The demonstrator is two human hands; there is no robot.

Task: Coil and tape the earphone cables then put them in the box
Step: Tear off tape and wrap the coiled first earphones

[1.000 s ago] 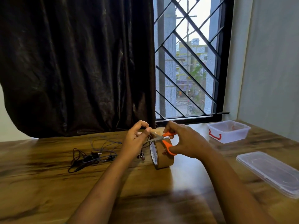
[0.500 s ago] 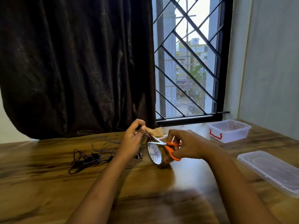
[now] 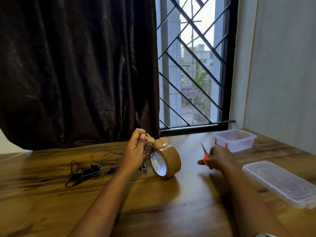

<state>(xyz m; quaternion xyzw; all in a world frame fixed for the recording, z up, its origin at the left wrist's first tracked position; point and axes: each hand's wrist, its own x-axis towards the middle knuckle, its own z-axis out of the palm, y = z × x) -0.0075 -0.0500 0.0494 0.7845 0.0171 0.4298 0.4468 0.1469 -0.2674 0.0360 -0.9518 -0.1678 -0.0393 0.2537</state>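
Note:
My left hand (image 3: 135, 149) pinches a coiled earphone cable (image 3: 148, 147) together with a strip of brown tape (image 3: 158, 140); the earbuds (image 3: 144, 168) dangle below it. A roll of brown tape (image 3: 168, 161) stands on edge on the wooden table just right of that hand. My right hand (image 3: 218, 158) grips orange-handled scissors (image 3: 205, 153), blades pointing up and back, away to the right of the roll. More earphone cables (image 3: 89, 170) lie tangled on the table to the left. The clear plastic box (image 3: 235, 139) with red clips sits at the back right.
The box's clear lid (image 3: 280, 182) lies near the right table edge. A dark curtain (image 3: 77, 65) and a barred window (image 3: 193, 65) stand behind the table. The wooden table (image 3: 153, 202) extends toward me in front of the roll.
My right hand has pulled the scissors away from the tape to the right. The cut tape strip stays with the coil in my left hand, and the roll now stands alone.

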